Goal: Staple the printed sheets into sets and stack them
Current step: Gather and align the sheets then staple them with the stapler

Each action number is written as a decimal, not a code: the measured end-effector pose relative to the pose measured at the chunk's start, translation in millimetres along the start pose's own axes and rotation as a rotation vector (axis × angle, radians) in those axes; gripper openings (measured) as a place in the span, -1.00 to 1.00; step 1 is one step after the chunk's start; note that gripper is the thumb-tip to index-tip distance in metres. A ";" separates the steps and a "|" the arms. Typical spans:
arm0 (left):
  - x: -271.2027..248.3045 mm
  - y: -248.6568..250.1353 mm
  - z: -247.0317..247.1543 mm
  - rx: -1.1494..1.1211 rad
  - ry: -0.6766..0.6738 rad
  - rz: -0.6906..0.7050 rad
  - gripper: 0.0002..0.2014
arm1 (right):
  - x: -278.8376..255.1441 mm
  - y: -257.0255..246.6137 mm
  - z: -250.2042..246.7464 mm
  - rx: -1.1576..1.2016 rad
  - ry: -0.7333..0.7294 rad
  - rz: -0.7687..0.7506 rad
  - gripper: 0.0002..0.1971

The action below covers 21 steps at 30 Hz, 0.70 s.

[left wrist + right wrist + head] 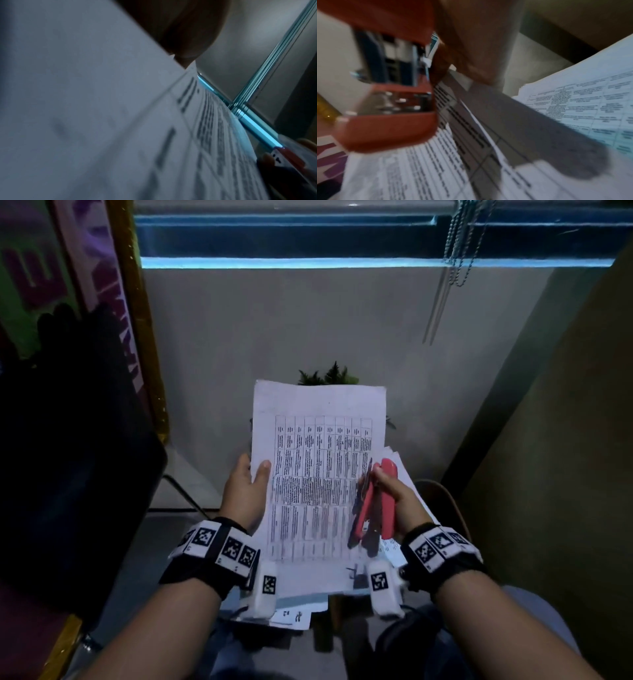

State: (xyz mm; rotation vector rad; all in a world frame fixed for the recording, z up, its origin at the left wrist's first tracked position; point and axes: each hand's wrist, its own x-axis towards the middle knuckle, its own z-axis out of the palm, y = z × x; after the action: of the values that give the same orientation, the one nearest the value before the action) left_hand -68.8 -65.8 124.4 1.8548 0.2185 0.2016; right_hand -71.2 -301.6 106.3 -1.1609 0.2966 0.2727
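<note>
1. Your left hand (245,494) grips the left edge of the printed sheets (317,470), thumb on top, holding them up in front of you.
2. Your right hand (394,498) is wrapped round the red stapler (376,505) at the sheets' right edge; its jaws stand apart.
3. More printed pages (402,470) lie fanned beneath, on the right.
4. A small green plant (329,376) shows behind the sheets' top edge.

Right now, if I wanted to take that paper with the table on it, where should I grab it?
Probably the bare top edge of the printed sheet, reaching from the far side. The left hand pinches its left edge and the red stapler crowds the right.
</note>
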 end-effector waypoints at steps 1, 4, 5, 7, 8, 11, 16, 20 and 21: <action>7.7 -10.7 3.0 0.067 -0.031 -0.048 -0.74 | 6.0 0.1 -3.0 -0.046 0.062 -0.004 -0.63; 26.4 -48.6 9.3 0.217 -0.108 -0.165 -0.82 | 26.8 2.9 -23.9 -0.263 0.264 -0.010 -0.69; 30.9 -62.7 9.5 0.300 -0.109 -0.199 -0.86 | 34.2 5.7 -33.8 -0.314 0.323 0.001 -0.68; 38.2 -93.1 6.4 0.496 -0.130 -0.280 -0.90 | 50.0 11.8 -56.3 -0.411 0.423 0.051 -0.65; 40.6 -106.4 3.9 0.593 -0.158 -0.329 -0.87 | 56.8 14.4 -65.1 -0.449 0.453 0.059 -0.66; 49.0 -134.3 -0.6 0.798 -0.235 -0.451 -0.58 | 76.2 21.4 -82.5 -0.526 0.508 0.119 -0.60; 56.7 -152.8 7.6 0.859 -0.081 -0.455 -0.23 | 100.3 30.7 -95.7 -0.592 0.502 0.185 -0.54; 65.6 -156.5 6.2 0.892 -0.041 -0.515 0.00 | 114.5 36.7 -98.4 -0.698 0.515 0.172 -0.62; 68.0 -155.3 5.3 0.913 -0.029 -0.522 0.02 | 115.7 36.6 -97.3 -0.721 0.504 0.181 -0.62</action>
State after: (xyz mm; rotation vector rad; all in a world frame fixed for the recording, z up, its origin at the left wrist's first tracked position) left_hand -9.1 -9.2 -23.9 2.6027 0.8704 -0.3493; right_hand 14.4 -371.3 -3.2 -1.9205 0.7914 0.2480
